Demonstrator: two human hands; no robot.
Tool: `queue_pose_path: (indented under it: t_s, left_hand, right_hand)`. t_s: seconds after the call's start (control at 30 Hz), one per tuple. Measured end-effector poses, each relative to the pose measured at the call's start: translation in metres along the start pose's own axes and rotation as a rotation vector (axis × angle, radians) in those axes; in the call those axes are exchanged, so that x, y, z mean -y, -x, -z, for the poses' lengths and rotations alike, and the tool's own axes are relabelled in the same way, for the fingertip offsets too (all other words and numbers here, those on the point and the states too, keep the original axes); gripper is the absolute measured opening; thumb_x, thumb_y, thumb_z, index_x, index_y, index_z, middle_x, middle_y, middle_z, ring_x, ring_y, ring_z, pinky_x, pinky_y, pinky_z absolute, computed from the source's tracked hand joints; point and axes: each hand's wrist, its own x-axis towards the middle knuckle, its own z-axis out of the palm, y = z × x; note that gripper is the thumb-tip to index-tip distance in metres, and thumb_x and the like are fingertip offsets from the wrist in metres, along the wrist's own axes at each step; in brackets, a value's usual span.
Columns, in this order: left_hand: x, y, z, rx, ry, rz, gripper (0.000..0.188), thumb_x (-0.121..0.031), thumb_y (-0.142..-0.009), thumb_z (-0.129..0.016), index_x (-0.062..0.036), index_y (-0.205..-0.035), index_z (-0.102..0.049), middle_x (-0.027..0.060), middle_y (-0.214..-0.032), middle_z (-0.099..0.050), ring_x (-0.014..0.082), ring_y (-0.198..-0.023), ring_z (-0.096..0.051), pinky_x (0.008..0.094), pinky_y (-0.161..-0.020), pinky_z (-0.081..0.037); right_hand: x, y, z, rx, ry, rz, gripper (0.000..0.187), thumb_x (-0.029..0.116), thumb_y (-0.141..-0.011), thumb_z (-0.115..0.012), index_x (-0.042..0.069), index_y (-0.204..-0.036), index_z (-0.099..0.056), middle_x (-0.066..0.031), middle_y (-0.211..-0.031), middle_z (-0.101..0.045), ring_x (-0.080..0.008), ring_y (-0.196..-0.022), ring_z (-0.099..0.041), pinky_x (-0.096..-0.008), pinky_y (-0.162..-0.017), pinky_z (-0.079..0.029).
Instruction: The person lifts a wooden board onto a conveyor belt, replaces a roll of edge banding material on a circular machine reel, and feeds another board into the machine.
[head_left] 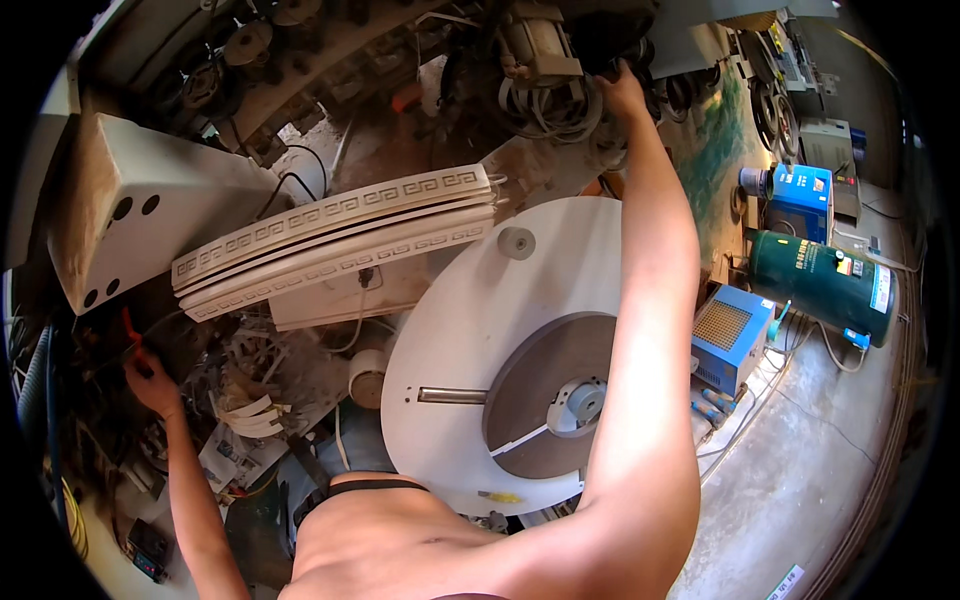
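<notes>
My left hand (152,384) reaches out to the far left, its fingers curled. A slim red piece (129,322) sticks up from its fingertips; its kind is too small to tell. Below the hand lies a cluttered heap of small parts. My right arm stretches forward over a large white disc (430,340). At its end, my right hand (625,93) is among dark parts on the bench, beside a coil of grey cable (548,118). Its fingertips are mostly hidden, and what they touch cannot be made out.
A long cream moulding (335,230) with a key pattern lies across the bench. A white box with holes (150,215) stands left. On the right floor are a green tank (820,280), a blue box with a grille (735,335) and another blue box (802,200).
</notes>
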Motion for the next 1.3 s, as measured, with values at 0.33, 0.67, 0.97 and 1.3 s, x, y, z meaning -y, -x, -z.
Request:
queue_pose_path:
  t_s: [0.33,0.67,0.97,1.3]
  left_hand:
    - [-0.009,0.001,0.007,0.014,0.031,0.012,0.035,-0.031,-0.082,-0.057,-0.0027,-0.103,-0.058,0.0162,-0.090,-0.060,0.0318,-0.082,-0.057,0.0389,-0.071,-0.042]
    - [-0.026,0.004,0.015,-0.021,0.050,0.066,0.051,-0.045,-0.072,-0.064,-0.0016,-0.099,-0.060,0.0147,-0.090,-0.063,0.0321,-0.083,-0.060,0.0410,-0.071,-0.045]
    - [-0.026,0.008,0.019,-0.220,0.237,0.006,0.052,-0.048,-0.071,-0.066,-0.0001,-0.089,-0.058,0.0149,-0.086,-0.061,0.0331,-0.077,-0.059,0.0418,-0.067,-0.045]
    - [-0.178,0.172,0.102,0.499,0.894,-0.756,0.022,-0.013,-0.073,-0.067,-0.0013,-0.089,-0.056,0.0120,-0.087,-0.055,0.0238,-0.078,-0.054,0.0324,-0.072,-0.044]
  right_hand:
    - [0.053,0.127,0.082,0.141,-0.181,-0.014,0.032,0.022,-0.082,-0.057,0.005,-0.109,-0.060,-0.0135,-0.097,-0.065,-0.0214,-0.089,-0.062,-0.0304,-0.079,-0.046]
    - [0.078,0.410,0.213,0.197,-0.523,-0.341,0.021,0.016,-0.086,-0.055,-0.001,-0.097,-0.061,-0.0050,-0.081,-0.066,-0.0086,-0.068,-0.059,-0.0235,-0.061,-0.046]
    - [0.120,0.678,0.226,0.580,0.032,-0.243,0.030,0.018,-0.071,-0.069,0.007,-0.096,-0.061,-0.0109,-0.089,-0.061,-0.0278,-0.089,-0.057,-0.0359,-0.080,-0.046]
    - [0.110,0.701,0.184,0.548,-0.165,-0.161,0.022,0.014,-0.072,-0.060,0.005,-0.092,-0.058,-0.0125,-0.084,-0.059,-0.0305,-0.083,-0.057,-0.0388,-0.074,-0.046]
